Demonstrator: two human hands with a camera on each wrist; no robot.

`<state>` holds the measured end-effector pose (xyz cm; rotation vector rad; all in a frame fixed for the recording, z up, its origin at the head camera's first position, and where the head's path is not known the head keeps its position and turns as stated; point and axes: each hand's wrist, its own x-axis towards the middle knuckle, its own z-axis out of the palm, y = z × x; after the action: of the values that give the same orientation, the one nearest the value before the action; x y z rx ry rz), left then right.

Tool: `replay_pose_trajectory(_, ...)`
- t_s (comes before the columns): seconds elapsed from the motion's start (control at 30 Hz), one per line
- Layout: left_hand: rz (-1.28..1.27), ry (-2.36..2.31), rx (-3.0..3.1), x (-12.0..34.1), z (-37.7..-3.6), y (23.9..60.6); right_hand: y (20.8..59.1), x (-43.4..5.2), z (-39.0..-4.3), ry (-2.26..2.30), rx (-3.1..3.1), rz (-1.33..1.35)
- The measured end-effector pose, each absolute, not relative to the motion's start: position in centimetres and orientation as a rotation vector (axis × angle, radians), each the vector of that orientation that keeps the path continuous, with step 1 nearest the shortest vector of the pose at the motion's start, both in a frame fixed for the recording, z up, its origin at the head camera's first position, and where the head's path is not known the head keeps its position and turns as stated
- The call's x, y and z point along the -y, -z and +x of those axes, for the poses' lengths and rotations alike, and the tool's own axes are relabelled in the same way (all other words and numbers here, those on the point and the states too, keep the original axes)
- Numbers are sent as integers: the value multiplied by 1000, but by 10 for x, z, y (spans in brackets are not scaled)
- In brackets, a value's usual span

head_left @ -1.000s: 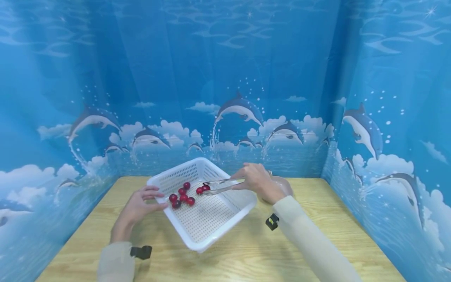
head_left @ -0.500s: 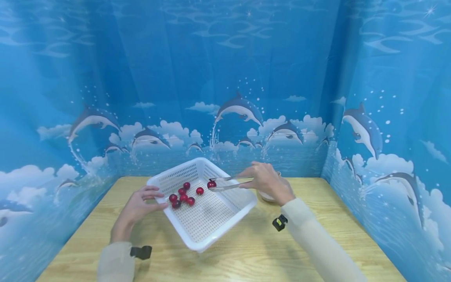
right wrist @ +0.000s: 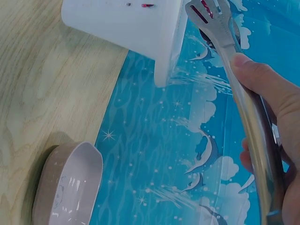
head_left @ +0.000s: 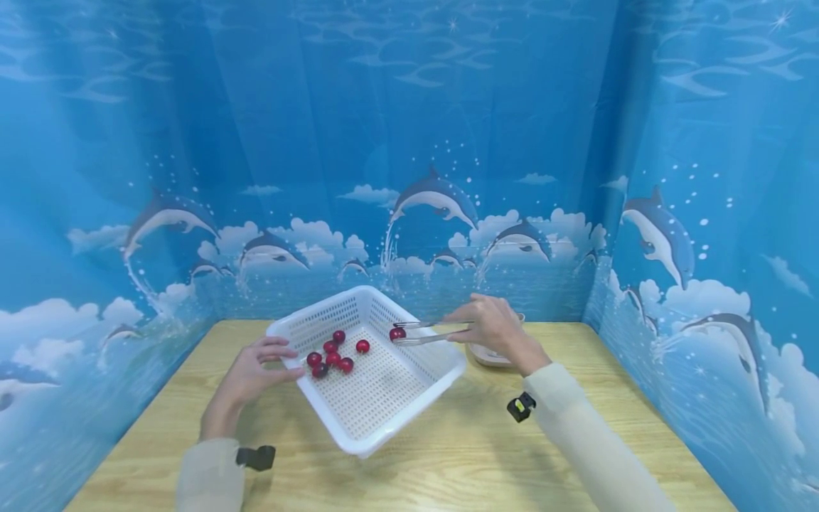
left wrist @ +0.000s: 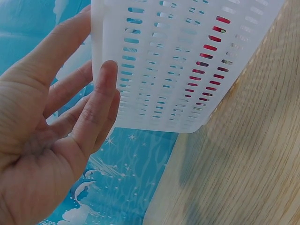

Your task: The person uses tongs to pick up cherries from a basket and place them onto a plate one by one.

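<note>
A white perforated plastic basket [head_left: 384, 398] holds several dark red cherries [head_left: 333, 360], mostly gathered toward its left side. At its left corner my left hand [head_left: 246, 377] grips the rim between thumb and fingers; the left wrist view shows the slotted basket wall [left wrist: 159, 75] up close. My right hand [head_left: 495, 328] holds metal tongs [head_left: 435, 338] that reach over the basket's right side. One cherry [head_left: 397, 333] is pinched between the tong tips. In the right wrist view the slotted tong head [right wrist: 211, 18] partly hides it.
On the wooden table [head_left: 448, 455], right of the basket and partly behind my right hand, stands a small pale dish [right wrist: 77, 187]. Blue dolphin-print curtains [head_left: 409, 142] enclose the table at the back and sides.
The right hand and tongs have moved right, carrying one cherry away from the one beside it. More of the pale dish's front shows. The left hand and basket stay put.
</note>
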<state>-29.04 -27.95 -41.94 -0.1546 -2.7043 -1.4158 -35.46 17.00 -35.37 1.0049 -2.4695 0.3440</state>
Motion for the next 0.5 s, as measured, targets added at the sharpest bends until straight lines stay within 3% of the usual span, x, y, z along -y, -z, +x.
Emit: replay_pose_trajectory(0.5,-174,1417,2689,280,-292,421,352,-197,-350,-352,2357,998)
